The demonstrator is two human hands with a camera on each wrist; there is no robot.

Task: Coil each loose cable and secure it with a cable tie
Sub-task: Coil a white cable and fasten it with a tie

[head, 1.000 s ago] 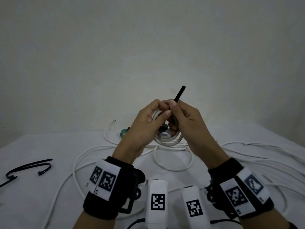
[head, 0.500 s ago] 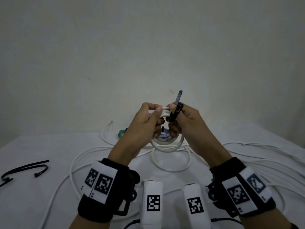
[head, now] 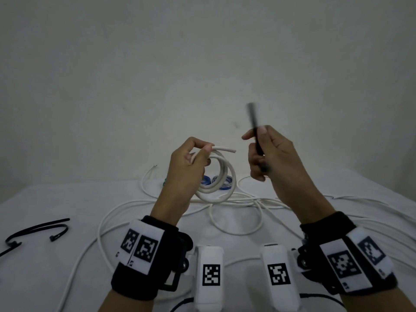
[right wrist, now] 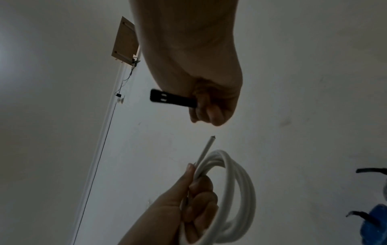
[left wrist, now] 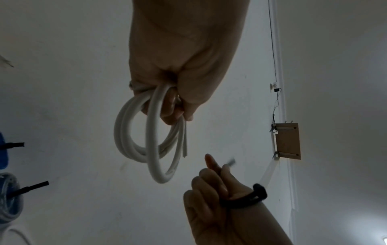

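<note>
coiled cable (head: 217,174) pinched, left hand (head: 183,167) | cable tie (head: 256,136) gripped, right hand (head: 273,158)

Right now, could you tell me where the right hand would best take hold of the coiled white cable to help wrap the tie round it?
Probably the bare lower arc of the coiled white cable, from the right: the left hand pinches the top left, where the loops bunch, and the free end juts right up there. The right hand holds the black cable tie.

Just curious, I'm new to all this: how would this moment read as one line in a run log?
left hand: holds white cable coil | right hand: grips black cable tie | tie clear of coil, not yet wrapped
</note>
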